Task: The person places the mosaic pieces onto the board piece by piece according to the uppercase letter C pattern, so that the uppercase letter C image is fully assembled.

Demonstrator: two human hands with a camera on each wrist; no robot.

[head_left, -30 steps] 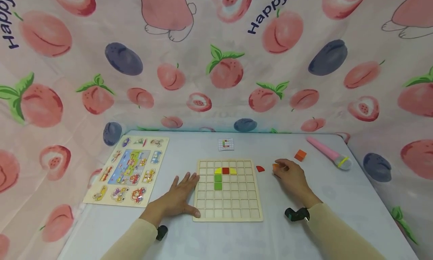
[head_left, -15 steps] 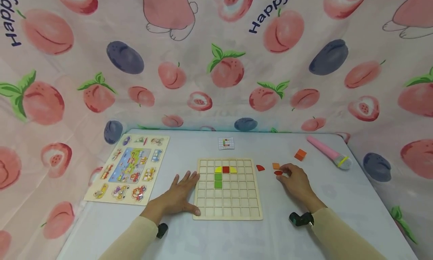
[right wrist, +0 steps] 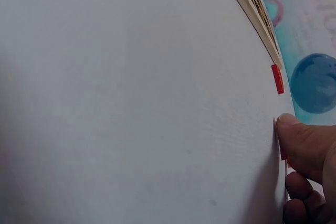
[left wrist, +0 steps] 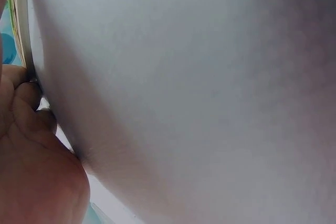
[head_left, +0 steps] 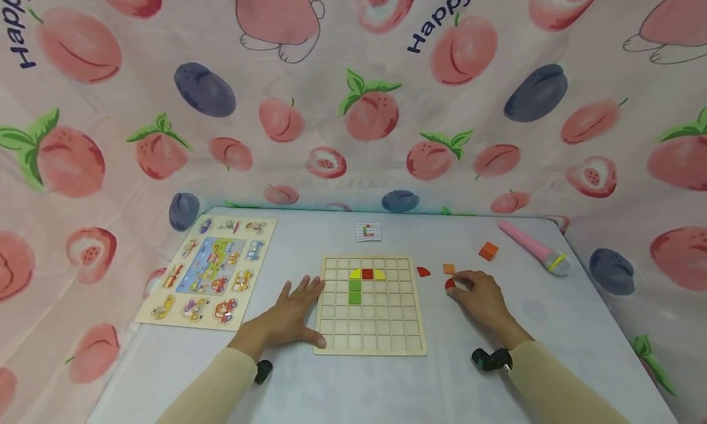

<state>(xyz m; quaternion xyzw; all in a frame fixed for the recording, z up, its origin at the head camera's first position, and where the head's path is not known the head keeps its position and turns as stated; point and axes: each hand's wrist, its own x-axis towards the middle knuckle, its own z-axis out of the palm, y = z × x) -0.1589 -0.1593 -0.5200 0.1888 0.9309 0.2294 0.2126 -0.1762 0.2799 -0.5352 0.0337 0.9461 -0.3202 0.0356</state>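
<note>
In the head view my right hand (head_left: 482, 300) pinches a small red quarter-round piece (head_left: 450, 283) between thumb and fingers, low over the table. In the right wrist view a sliver of red shows behind the thumb. An orange square tile (head_left: 448, 269) lies just beyond the fingertips, and another red quarter-round piece (head_left: 423, 272) lies by the board's right edge. My left hand (head_left: 289, 316) rests spread along the left edge of the wooden grid board (head_left: 392, 326). In its cells sit two green tiles (head_left: 355, 291), a dark red square (head_left: 367, 274) and two yellow pieces (head_left: 379, 275).
A picture card (head_left: 368, 232) lies behind the board. At the left is a wooden vehicle puzzle (head_left: 254, 289). Orange tiles (head_left: 488, 251), one overlapping another, and a pink toy microphone (head_left: 533, 247) lie at the back right. A fruit-printed curtain (head_left: 309, 135) hangs behind the table.
My right hand has let go of the orange tile, which now lies on the table. It has shifted slightly nearer and taken hold of the red quarter-round piece. The left hand stays put.
</note>
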